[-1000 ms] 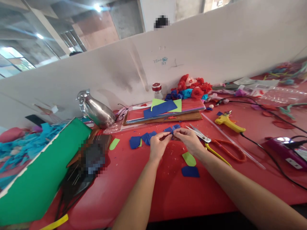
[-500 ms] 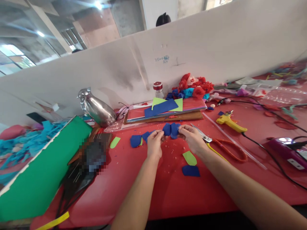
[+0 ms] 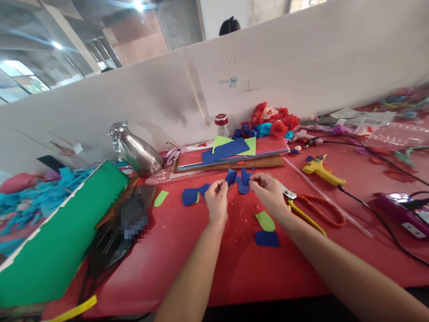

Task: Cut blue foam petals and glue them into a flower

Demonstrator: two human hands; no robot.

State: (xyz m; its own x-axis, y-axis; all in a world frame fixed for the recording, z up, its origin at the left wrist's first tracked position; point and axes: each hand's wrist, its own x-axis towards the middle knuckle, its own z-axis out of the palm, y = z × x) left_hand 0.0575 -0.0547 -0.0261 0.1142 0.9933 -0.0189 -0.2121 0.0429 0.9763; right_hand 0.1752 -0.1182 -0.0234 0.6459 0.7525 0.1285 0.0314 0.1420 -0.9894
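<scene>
My left hand (image 3: 216, 199) pinches a small blue paper petal (image 3: 230, 176) between thumb and fingers. Another blue petal (image 3: 245, 176) is gripped at its edge by my right hand (image 3: 268, 192). A narrow gap separates the two petals. Below and between them, more blue paper (image 3: 243, 188) shows on the red table. Left of my left hand, cut blue pieces (image 3: 190, 197) lie with a bit of green. Nearer me are a green rounded piece (image 3: 265, 221) and a blue one (image 3: 267, 239). Scissors (image 3: 318, 210) with orange and yellow handles lie beside my right wrist.
A yellow glue gun (image 3: 322, 172) with a black cord lies to the right. Behind my hands are stacked paper sheets (image 3: 268, 147), a red-lidded jar (image 3: 221, 125) and paper flowers (image 3: 278, 127). A metal jug (image 3: 137, 152) and green board (image 3: 67, 237) stand left.
The blue pieces, together between my fingers before, are now apart, one in each hand. Blue paper now shows beneath them. Both hands stay in nearly the same place.
</scene>
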